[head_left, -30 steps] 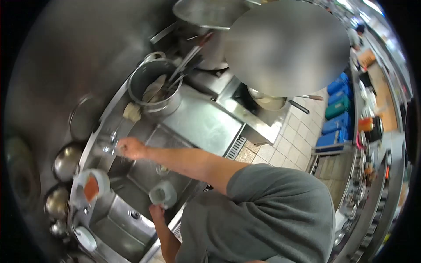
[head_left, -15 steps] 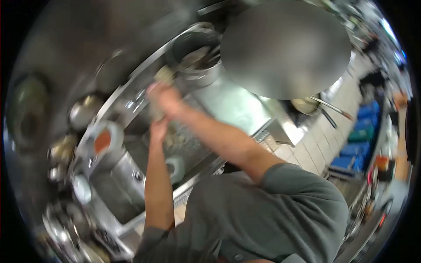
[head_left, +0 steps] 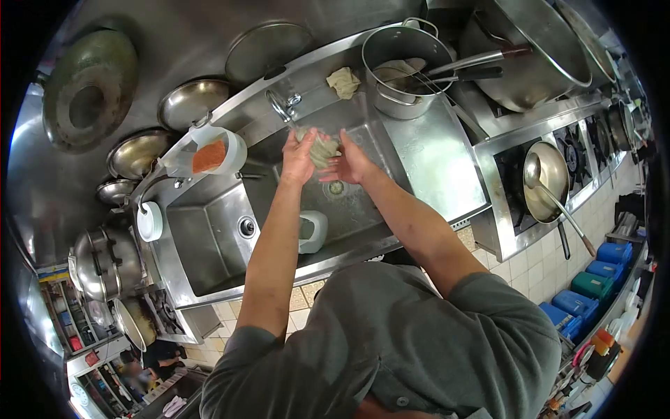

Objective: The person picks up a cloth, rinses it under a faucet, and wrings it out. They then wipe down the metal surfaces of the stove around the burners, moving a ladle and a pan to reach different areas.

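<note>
— Two hands meet over the steel sink point(head_left: 363, 202), right under the faucet point(head_left: 283, 105). What's in them?

— A wadded greenish-grey cloth point(head_left: 322, 148). The left hand point(head_left: 299, 159) has its grip curled round one side of the wad, the right hand point(head_left: 352, 162) presses in on the other with fingers half folded, so the cloth sits squeezed between both palms, above the drain point(head_left: 336, 187).

— And around them?

— A second crumpled rag point(head_left: 344, 82) lies on the ledge behind the basin, just beside a tall stockpot point(head_left: 405, 66) with utensil handles poking out. Down in the sink, near the left forearm, a pale plastic jug point(head_left: 312, 232) lies on its side. Off to the left, a white tub with an orange scouring pad point(head_left: 209, 155) perches on the sink's edge.
</note>
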Tool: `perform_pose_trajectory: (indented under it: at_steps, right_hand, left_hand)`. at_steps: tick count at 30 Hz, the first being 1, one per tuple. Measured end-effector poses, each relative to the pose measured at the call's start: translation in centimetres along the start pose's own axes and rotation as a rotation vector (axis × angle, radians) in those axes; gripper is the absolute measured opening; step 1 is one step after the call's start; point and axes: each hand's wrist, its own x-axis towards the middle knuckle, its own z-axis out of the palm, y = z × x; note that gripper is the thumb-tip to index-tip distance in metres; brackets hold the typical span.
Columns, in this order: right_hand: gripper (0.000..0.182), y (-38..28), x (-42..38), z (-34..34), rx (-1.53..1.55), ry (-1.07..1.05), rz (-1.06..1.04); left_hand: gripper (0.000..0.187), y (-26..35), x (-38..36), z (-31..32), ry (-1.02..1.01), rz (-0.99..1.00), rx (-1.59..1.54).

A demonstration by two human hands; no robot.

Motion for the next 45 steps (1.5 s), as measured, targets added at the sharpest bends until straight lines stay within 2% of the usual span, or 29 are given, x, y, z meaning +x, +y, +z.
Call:
perform_pose_trajectory:
  at_steps: [1,4,5,6,7,8,10,11,13,14,16,18,20,22,23,24,26,27,28,30,34,36,37,39,40,42,43,44,45]
  right_hand:
    - [0.055,-0.4,-0.3,0.7,0.085,-0.159,0.089]
    - [0.042,1.1,7.9,-1.8,0.302,-0.129,-0.073]
    - [0.042,0.8,7.1,-1.0,0.302,-0.131,-0.073]
    - [0.034,0.2,5.2,0.5,0.256,-0.051,-0.200]
    - [0.025,0.0,4.1,1.4,0.210,0.030,-0.326]
    - [0.025,0.1,4.3,1.4,0.211,0.028,-0.328]
    - [0.017,0.6,4.6,1.0,-0.408,0.149,-0.660]
    - [0.017,0.3,3.9,1.2,-0.411,0.148,-0.657]
    - [0.020,-1.2,1.6,2.2,-1.018,0.133,-0.634]
    - [0.020,-1.3,1.5,2.7,-1.017,0.138,-0.638]
    - [0.039,-0.8,1.5,3.2,-1.252,0.174,-1.324]
    - [0.040,-0.5,2.9,2.8,-1.202,0.176,-1.310]
    - [0.041,-0.8,3.0,2.6,-1.153,0.151,-1.290]
    - [0.048,-2.5,2.1,4.1,0.036,0.111,-0.765]
    - [0.056,-2.6,7.5,0.2,0.150,-0.094,-0.479]
    - [0.056,-2.5,5.8,1.3,0.153,-0.101,-0.476]
    - [0.052,-1.7,2.3,3.0,-0.016,-0.281,-0.210]
    - [0.043,-1.5,2.4,2.6,-0.095,-0.347,-0.259]
    - [0.043,-1.8,2.1,2.5,-0.095,-0.350,-0.252]
    - [0.056,-2.9,2.1,2.3,-0.503,-0.449,-0.158]
    - [0.053,-2.7,3.5,2.2,-0.774,-0.424,-0.043]
    - [0.045,-0.7,3.8,2.9,-0.681,-0.160,-0.323]
    - [0.045,-0.4,3.9,2.9,-0.682,-0.160,-0.318]
    - [0.035,-0.1,3.5,3.6,-0.864,-0.108,-0.580]
    - [0.035,-0.5,4.3,3.5,-0.863,-0.109,-0.575]
    - [0.044,-1.3,6.2,2.8,-1.359,-0.315,-0.863]
    - [0.044,-1.7,5.9,2.7,-1.352,-0.316,-0.846]
    - [0.050,-3.6,3.2,4.6,-1.315,-0.204,-0.475]
    - [0.057,-4.9,1.7,5.6,-1.254,-0.092,-0.117]
  left_hand:
    - [0.033,0.0,0.1,0.3,-0.002,-0.004,0.003]
    - [0.031,0.0,1.3,0.0,-0.050,0.116,0.097]
    - [0.032,-0.6,2.5,-1.6,-0.040,0.060,-0.040]
    - [0.032,-0.8,3.3,-2.6,-0.030,0.004,-0.178]
    - [0.032,-0.5,3.6,-2.7,-0.031,0.004,-0.174]
    - [0.032,-0.3,3.8,-2.7,0.080,-0.096,-0.171]
    - [0.033,-0.2,3.9,-2.7,0.197,-0.198,-0.172]
    - [0.034,0.1,3.6,-2.1,0.167,-0.219,-0.121]
    - [0.035,1.1,2.9,-0.4,0.136,-0.237,-0.069]
    - [0.037,1.4,2.0,0.9,0.117,-0.229,-0.039]
    - [0.039,0.5,1.8,1.5,0.080,-0.245,-0.011]
    - [0.048,-0.8,3.0,-1.2,-0.125,-0.351,-0.203]
    - [0.045,-0.9,3.4,-1.3,-0.182,-0.360,-0.170]
    - [0.040,0.4,2.7,1.1,-0.063,-0.107,0.381]
    - [0.030,-0.1,3.6,0.9,-0.097,-0.002,0.437]
    - [0.030,0.0,4.0,1.1,-0.092,0.002,0.444]
    - [0.023,0.3,4.6,1.6,-0.089,0.090,0.017]
    - [0.018,0.7,4.6,1.6,-0.051,0.015,-0.107]
    - [0.018,1.1,4.4,1.2,-0.045,0.016,-0.107]
    - [0.018,2.1,4.6,-0.4,-0.175,-0.144,-0.076]
    - [0.020,2.8,4.6,-0.1,-0.131,-0.188,0.083]
    - [0.022,3.1,4.9,0.1,-0.136,-0.197,0.196]
    - [0.024,3.3,5.1,0.2,-0.144,-0.203,0.311]
    - [0.024,2.8,6.2,-0.5,-0.145,-0.183,0.447]
    - [0.024,2.5,6.8,-0.9,-0.151,-0.162,0.585]
    - [0.025,1.7,8.0,-1.4,-0.070,-0.176,0.555]
    - [0.027,1.0,7.9,-2.0,0.008,-0.181,0.529]
    - [0.027,1.3,6.7,-1.3,0.016,-0.195,0.528]
    - [0.023,2.7,5.5,0.8,0.086,-0.087,0.439]
